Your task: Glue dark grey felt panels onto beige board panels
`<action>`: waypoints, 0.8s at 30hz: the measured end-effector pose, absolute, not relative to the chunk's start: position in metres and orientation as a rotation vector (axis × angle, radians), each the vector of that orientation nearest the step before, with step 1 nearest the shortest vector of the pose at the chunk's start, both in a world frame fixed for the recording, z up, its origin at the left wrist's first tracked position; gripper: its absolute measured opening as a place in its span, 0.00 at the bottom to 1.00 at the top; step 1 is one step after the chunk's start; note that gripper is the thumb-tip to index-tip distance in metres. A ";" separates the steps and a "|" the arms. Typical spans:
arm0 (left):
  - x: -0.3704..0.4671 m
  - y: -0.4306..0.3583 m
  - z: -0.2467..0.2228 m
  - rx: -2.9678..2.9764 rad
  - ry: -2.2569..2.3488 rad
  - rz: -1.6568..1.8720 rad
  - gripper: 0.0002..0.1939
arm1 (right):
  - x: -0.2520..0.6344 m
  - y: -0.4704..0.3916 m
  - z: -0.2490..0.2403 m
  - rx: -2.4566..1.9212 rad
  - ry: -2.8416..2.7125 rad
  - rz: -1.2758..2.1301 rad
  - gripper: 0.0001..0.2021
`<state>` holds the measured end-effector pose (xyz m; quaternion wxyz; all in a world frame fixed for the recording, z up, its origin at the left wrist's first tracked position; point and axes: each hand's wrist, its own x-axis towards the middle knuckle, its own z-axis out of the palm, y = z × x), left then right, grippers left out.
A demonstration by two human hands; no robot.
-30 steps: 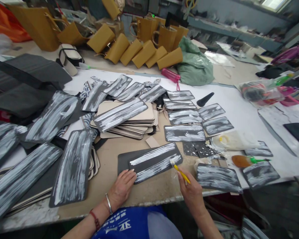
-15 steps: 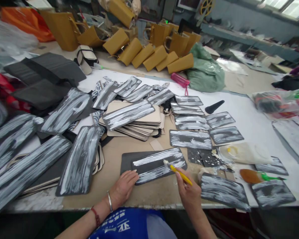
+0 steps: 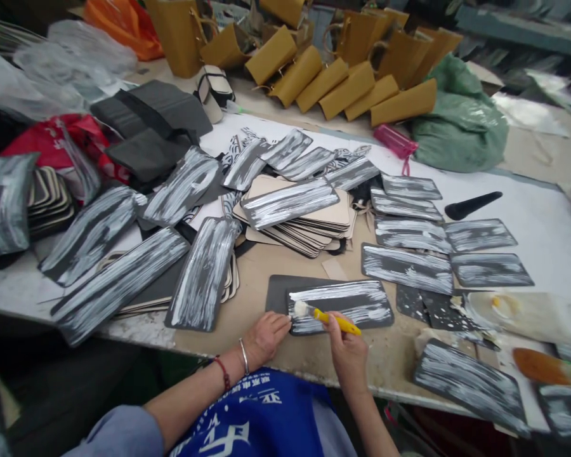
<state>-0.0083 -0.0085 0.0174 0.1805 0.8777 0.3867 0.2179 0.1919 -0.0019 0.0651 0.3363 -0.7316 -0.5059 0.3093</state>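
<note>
A dark rectangular panel [image 3: 356, 311] streaked with white paste lies before me, partly over another dark panel [image 3: 276, 289]. My right hand [image 3: 347, 352] is closed around a yellow-handled brush [image 3: 337, 322]. Its white-coated bristles touch the panel near its left end. My left hand [image 3: 267, 336] lies flat at the panel's left edge, fingertips touching it. Just beyond is a stack of beige boards [image 3: 304, 235], topped by another paste-streaked panel [image 3: 290, 203].
More streaked panels [image 3: 204, 273] lie left and right. A paste-smeared plastic container [image 3: 518, 311] and an orange-brown tool with a green end [image 3: 542, 365] stand right. Mustard-coloured bags [image 3: 347, 92], a pink pouch [image 3: 394, 141] and a green plastic bag [image 3: 461, 120] sit behind.
The brush in my right hand has moved left along the panel, and the dark middle strip now has more white at its left end. The camera view has shifted.
</note>
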 end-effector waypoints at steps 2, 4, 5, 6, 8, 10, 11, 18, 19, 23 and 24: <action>-0.008 -0.010 0.018 2.485 1.097 0.600 0.19 | 0.213 0.001 0.072 -2.025 -1.354 0.572 0.24; -0.007 -0.011 0.019 2.454 1.126 0.595 0.19 | 0.235 0.001 0.084 -2.110 -1.333 0.390 0.25; -0.007 -0.010 0.020 2.417 1.153 0.602 0.19 | 0.243 0.000 0.090 -2.132 -1.308 0.348 0.25; -0.005 -0.009 0.020 2.369 1.189 0.612 0.19 | 0.249 -0.002 0.096 -2.142 -1.271 0.345 0.25; -0.002 -0.003 0.020 2.256 1.284 0.658 0.21 | 0.250 -0.005 0.103 -2.104 -1.136 0.472 0.24; 0.001 0.006 0.019 2.142 1.412 0.715 0.24 | 0.239 -0.005 0.104 -1.975 -0.959 0.725 0.24; 0.002 0.012 0.019 2.096 1.475 0.729 0.25 | 0.229 -0.004 0.101 -1.890 -0.870 0.850 0.24; 0.009 0.040 0.013 2.063 1.607 0.558 0.24 | 0.167 0.026 0.067 -1.581 -0.666 1.214 0.23; 0.009 0.041 0.012 2.075 1.604 0.560 0.24 | 0.168 0.028 0.065 -1.593 -0.681 1.193 0.23; 0.007 0.039 0.007 2.115 1.580 0.581 0.25 | 0.203 0.022 0.071 -1.797 -0.785 0.889 0.23; 0.007 0.039 0.006 2.118 1.578 0.577 0.25 | 0.214 0.018 0.075 -1.851 -0.806 0.807 0.23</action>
